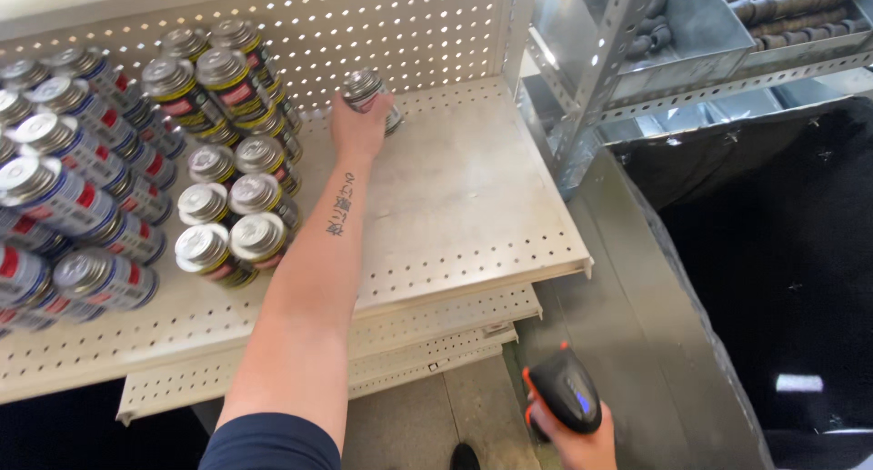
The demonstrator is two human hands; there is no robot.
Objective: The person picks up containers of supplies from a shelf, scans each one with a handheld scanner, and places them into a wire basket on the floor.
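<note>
My left hand reaches across a pale metal shelf to its back and is closed around a small can with a silver lid, near the pegboard wall. My forearm lies along the right side of several stacked cans with silver lids and coloured labels. Low at the right, my right hand grips a black handheld scanner with orange trim, well below the shelf edge.
More cans fill the shelf's left side, two layers high. A perforated pegboard backs the shelf. Lower shelves jut out beneath. At right stand a metal upright, grey bins with dark parts and a dark cart.
</note>
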